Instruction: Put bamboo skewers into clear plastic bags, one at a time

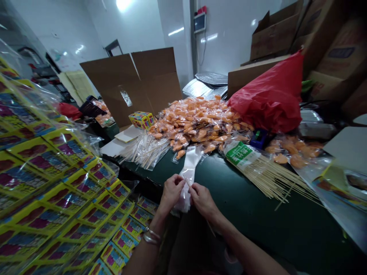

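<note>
At the near edge of the dark green tabletop (275, 229), the left hand (172, 193) and right hand (203, 200) sit close together, fingers curled and pinching, not spread. Both hold a long plastic bag (188, 166), its lower end bunched just below them and its upper end lying out toward the far pile. A thin skewer (187, 180) shows at the fingertips of the right hand, though how it sits against the bag is hard to tell. Two bangles (151, 236) circle the left wrist. Past the left edge of the tabletop, yellow printed packets (43, 179) lie in overlapping rows beside the left forearm. To the right, a bundle of bamboo skewers (268, 179) with a green label rests on the tabletop, a blue tape dispenser (259, 138) just beyond it. Wrapped orange snacks (292, 152) are spread further right. Straight ahead, loose wrapped sticks (145, 151) lie beside a large heap of wrapped orange snacks (195, 122), with a small colourful box (142, 120) at its left. A red bag (271, 95) slumps against the heap's far right side, and an open cardboard box (134, 86) stands behind it, with more cartons (329, 49) at the far right
</note>
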The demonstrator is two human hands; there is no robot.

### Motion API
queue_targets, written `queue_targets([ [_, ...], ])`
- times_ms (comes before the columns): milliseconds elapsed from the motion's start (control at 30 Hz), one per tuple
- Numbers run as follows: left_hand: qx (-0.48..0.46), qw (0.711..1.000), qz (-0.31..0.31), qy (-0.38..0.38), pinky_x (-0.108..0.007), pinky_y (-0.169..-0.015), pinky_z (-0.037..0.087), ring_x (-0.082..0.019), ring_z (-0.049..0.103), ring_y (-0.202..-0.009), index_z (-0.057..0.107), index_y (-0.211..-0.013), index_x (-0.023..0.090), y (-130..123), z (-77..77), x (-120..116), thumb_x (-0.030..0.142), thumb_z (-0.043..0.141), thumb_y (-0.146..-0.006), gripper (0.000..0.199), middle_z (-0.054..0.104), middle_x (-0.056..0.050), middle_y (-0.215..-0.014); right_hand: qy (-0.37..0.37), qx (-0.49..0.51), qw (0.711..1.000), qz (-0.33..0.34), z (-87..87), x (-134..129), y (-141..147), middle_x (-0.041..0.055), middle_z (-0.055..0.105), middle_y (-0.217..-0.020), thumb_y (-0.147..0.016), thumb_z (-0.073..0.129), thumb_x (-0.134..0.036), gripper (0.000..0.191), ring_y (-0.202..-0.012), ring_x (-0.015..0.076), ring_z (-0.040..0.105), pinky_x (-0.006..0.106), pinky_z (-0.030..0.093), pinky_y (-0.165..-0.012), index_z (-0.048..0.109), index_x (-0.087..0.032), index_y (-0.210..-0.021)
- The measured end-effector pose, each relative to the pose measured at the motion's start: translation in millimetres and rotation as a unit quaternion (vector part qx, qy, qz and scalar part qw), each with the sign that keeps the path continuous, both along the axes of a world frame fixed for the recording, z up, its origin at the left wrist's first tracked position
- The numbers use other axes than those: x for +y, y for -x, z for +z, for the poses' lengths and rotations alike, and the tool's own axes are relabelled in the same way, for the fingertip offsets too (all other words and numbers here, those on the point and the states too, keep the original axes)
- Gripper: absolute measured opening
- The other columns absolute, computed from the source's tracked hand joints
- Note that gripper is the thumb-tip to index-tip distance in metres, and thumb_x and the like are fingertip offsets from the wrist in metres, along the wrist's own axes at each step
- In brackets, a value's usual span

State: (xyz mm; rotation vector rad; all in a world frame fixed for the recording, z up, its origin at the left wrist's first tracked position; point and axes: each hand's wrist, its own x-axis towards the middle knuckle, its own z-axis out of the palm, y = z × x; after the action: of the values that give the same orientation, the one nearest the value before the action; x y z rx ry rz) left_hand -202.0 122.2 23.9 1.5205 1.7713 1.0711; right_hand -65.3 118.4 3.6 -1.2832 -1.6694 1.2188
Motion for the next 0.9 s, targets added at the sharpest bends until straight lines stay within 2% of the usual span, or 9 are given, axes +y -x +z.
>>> queue_targets([
  [67, -0.053, 0.999, -0.002, 0.013, -0.02, -0.049, 0.038, -0.01, 0.051, -0.051, 0.054, -0.074, 0.017, -3, -5.2, 1, 0.027, 0.06, -0.07, 0.013, 0.054, 0.005, -0.057, 0.038, 0.033, 0.999, -0.002, -2.3, 1, 0, -0.0033, 0.052, -0.047, -0.086, 0.039, -0.03, 0.023, -0.038, 0.0096, 0.044, 0.02, 0.031, -0.042, 0.048, -0.019, -0.067],
  [167, -0.171, 0.984, 0.011, 0.048, -0.017, -0.043, 0.033, -0.008, 0.045, -0.042, 0.05, -0.085, 0.017, -7, -12.0, -5, 0.027, 0.069, -0.062, 0.032, 0.051, 0.009, -0.051, 0.073, 0.068, 0.995, -0.02, -6.7, 1, -4, -0.0058, 0.052, -0.047, -0.086, 0.038, -0.038, 0.02, -0.033, 0.0089, 0.039, 0.019, 0.028, -0.035, 0.045, -0.02, -0.079],
  [300, -0.299, 0.947, 0.001, 0.12, -0.018, -0.042, 0.034, -0.008, 0.046, -0.039, 0.049, -0.09, 0.017, -12, -14.1, -15, 0.029, 0.075, -0.054, 0.046, 0.056, 0.006, -0.052, 0.059, 0.078, 0.994, -0.056, -10.5, -3, -9, -0.0054, 0.055, -0.052, -0.084, 0.044, -0.039, 0.021, -0.037, 0.0098, 0.043, 0.019, 0.03, -0.038, 0.042, -0.02, -0.091],
  [400, -0.385, 0.912, -0.023, 0.142, -0.02, -0.046, 0.039, -0.012, 0.055, -0.047, 0.053, -0.085, 0.014, -16, -12.2, -15, 0.028, 0.074, -0.053, 0.042, 0.062, 0.001, -0.059, 0.027, 0.068, 0.995, -0.073, -9.0, -6, -12, -0.0036, 0.058, -0.055, -0.082, 0.05, -0.035, 0.019, -0.045, 0.0117, 0.049, 0.02, 0.035, -0.045, 0.043, -0.02, -0.092],
  [533, -0.4, 0.908, -0.011, 0.123, -0.017, -0.044, 0.035, -0.007, 0.049, -0.044, 0.051, -0.065, 0.014, -20, -6.4, -11, 0.024, 0.069, -0.057, 0.022, 0.054, 0.004, -0.05, -0.049, 0.032, 0.997, -0.055, -4.1, -7, -17, -0.0029, 0.06, -0.056, -0.086, 0.048, -0.033, 0.013, -0.05, 0.0129, 0.053, 0.021, 0.037, -0.051, 0.049, -0.02, -0.086],
  [700, -0.409, 0.905, -0.008, 0.121, -0.02, -0.046, 0.044, -0.01, 0.056, -0.048, 0.048, -0.071, 0.017, -25, -0.9, -10, 0.031, 0.066, -0.061, 0.025, 0.061, 0.002, -0.061, -0.143, -0.046, 0.988, 0.014, -1.1, -8, -33, -0.0004, 0.063, -0.064, -0.093, 0.041, -0.033, 0.025, -0.056, 0.0134, 0.058, 0.021, 0.039, -0.057, 0.06, -0.019, -0.1],
  [800, -0.399, 0.91, -0.008, 0.115, -0.02, -0.045, 0.046, -0.011, 0.057, -0.047, 0.048, -0.075, 0.017, -25, -2.9, -11, 0.034, 0.066, -0.063, 0.028, 0.064, 0.0, -0.064, -0.206, -0.146, 0.964, 0.078, 2.2, -6, -48, 0.0025, 0.067, -0.075, -0.095, 0.036, -0.028, 0.03, -0.066, 0.0146, 0.06, 0.021, 0.039, -0.062, 0.063, -0.022, -0.104],
  [900, -0.377, 0.921, 0.012, 0.095, -0.019, -0.044, 0.045, -0.012, 0.058, -0.05, 0.049, -0.077, 0.017, -24, -5.5, -9, 0.035, 0.066, -0.064, 0.027, 0.064, -0.001, -0.064, -0.217, -0.26, 0.933, 0.118, 9.9, -3, -63, 0.0032, 0.068, -0.08, -0.094, 0.037, -0.025, 0.029, -0.072, 0.0154, 0.061, 0.02, 0.037, -0.062, 0.064, -0.024, -0.103],
])
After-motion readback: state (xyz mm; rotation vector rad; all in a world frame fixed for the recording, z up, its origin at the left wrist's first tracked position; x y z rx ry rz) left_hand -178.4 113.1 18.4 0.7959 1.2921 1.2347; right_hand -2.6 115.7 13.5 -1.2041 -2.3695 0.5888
